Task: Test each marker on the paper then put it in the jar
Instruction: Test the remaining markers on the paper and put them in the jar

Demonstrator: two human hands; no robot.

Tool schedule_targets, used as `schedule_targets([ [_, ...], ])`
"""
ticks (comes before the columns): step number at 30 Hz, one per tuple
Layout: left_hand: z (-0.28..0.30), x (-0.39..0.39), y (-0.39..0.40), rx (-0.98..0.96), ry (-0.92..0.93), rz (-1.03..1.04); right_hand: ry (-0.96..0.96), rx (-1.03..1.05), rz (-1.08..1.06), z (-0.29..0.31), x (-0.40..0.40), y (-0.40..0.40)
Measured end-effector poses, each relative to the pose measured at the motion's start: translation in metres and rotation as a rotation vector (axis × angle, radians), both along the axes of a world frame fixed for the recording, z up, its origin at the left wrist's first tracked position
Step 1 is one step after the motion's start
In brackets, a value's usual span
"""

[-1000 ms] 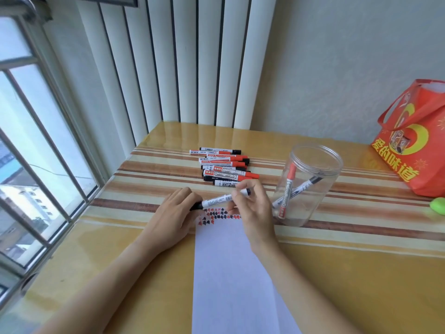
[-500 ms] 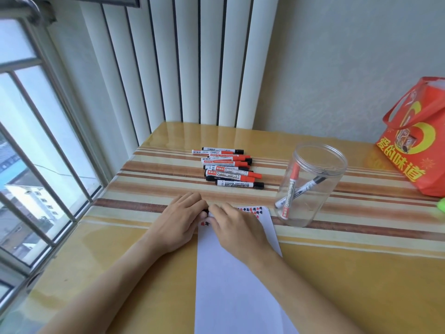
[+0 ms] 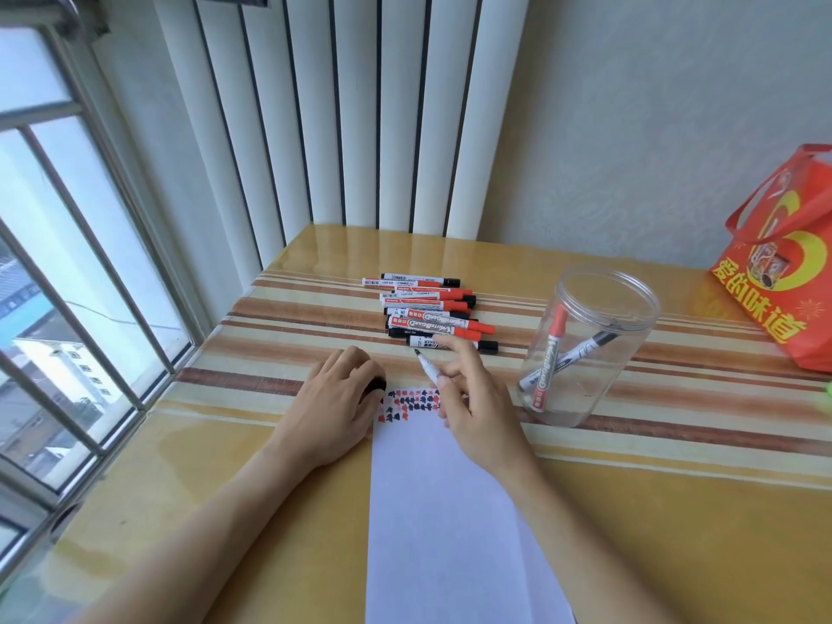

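My right hand (image 3: 468,398) holds an uncapped black marker (image 3: 428,364), its tip pointing up and away over the top edge of the white paper (image 3: 450,511). Rows of small red and black marks (image 3: 407,404) run along that edge. My left hand (image 3: 335,398) rests at the paper's top left corner and holds the marker's black cap (image 3: 377,384). Several red and black markers (image 3: 432,310) lie in a pile behind the paper. The clear jar (image 3: 590,349) stands to the right with a red marker (image 3: 550,353) and a black marker (image 3: 569,355) leaning inside.
A red and yellow shopping bag (image 3: 783,272) stands at the far right of the striped yellow table (image 3: 675,511). White vertical blinds hang behind the table and a barred window (image 3: 67,263) runs along the left. A small green thing (image 3: 827,391) peeks in at the right edge.
My hands came together over the capped marker, then pulled apart. The cap stayed in my left hand and my right hand lifted the bare marker, tip up.
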State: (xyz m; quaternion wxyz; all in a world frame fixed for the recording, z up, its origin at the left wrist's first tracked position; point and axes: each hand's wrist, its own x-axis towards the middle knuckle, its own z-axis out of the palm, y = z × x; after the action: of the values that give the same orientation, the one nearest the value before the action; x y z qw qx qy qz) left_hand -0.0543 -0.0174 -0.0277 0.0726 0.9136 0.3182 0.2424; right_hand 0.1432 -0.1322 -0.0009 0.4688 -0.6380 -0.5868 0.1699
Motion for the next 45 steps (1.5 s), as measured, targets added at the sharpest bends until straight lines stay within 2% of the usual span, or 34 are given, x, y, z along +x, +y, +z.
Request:
schedule_targets([
  [5, -0.001, -0.001, 0.0, -0.06, 0.031, -0.108, 0.76, -0.112, 0.148, 0.01, -0.005, -0.002],
  [7, 0.0, -0.002, 0.001, -0.072, 0.081, -0.165, 0.935, -0.144, 0.195, 0.011, -0.003, -0.002],
  [9, 0.001, -0.002, 0.002, -0.063, 0.115, -0.178, 0.893, -0.145, 0.205, 0.009, -0.003, -0.001],
  [15, 0.001, -0.002, 0.0, -0.064, 0.102, -0.176, 0.506, -0.116, -0.002, 0.002, -0.014, -0.002],
  [19, 0.003, -0.002, 0.0, -0.084, 0.098, -0.173, 0.411, -0.178, -0.044, 0.004, -0.017, -0.005],
  [28, 0.003, -0.003, -0.001, -0.081, 0.099, -0.178, 0.376, -0.25, -0.044, 0.0, -0.015, -0.002],
  [45, 0.003, -0.003, -0.001, -0.069, 0.093, -0.167, 0.383, -0.258, -0.045, -0.001, -0.016, -0.002],
])
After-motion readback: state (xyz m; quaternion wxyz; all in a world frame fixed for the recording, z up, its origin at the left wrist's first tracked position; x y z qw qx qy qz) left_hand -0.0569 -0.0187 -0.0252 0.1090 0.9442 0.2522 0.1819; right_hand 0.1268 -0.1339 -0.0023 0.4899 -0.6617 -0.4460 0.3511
